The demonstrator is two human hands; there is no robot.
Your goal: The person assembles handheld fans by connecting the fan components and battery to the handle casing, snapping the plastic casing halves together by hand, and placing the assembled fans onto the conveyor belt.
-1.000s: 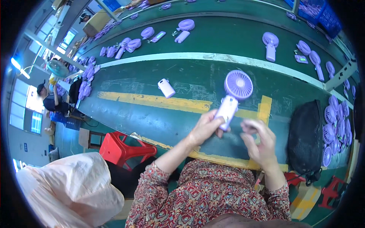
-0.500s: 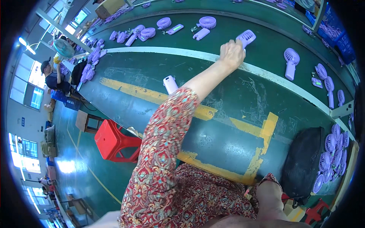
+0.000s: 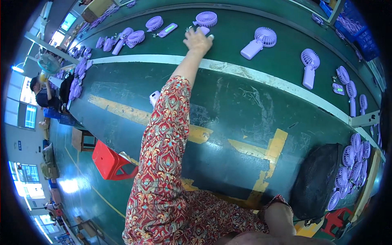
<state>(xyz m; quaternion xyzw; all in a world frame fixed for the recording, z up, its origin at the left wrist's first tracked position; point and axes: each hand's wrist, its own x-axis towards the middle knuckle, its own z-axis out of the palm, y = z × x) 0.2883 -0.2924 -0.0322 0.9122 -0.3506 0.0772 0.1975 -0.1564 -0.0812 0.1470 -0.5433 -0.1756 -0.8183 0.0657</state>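
Observation:
My left hand (image 3: 198, 42) reaches far across the bench onto the green conveyor, fingers spread over a light purple handle piece (image 3: 203, 30). Part of that piece is covered by the fingers; I cannot tell how firmly they touch it. Just beyond it lies a round purple fan head (image 3: 206, 18). To the right, a purple handheld fan (image 3: 252, 49) lies on the belt, and another handheld fan (image 3: 309, 76) farther right. A small purple case (image 3: 154, 97) on the bench is partly hidden by my left sleeve. My right hand is out of view; only a bare part of that arm (image 3: 279, 220) shows.
More fan heads and handles (image 3: 136, 38) lie along the belt at left. A black mesh bag (image 3: 316, 179) stands at the bench's right, beside piled purple fans (image 3: 342, 176). A red stool (image 3: 107, 160) stands on the left. A person (image 3: 44, 93) works at far left.
My left hand has let go of the fan, which now lies on the belt, and has moved left to the handle piece by the fan head. The whole view has shifted slightly.

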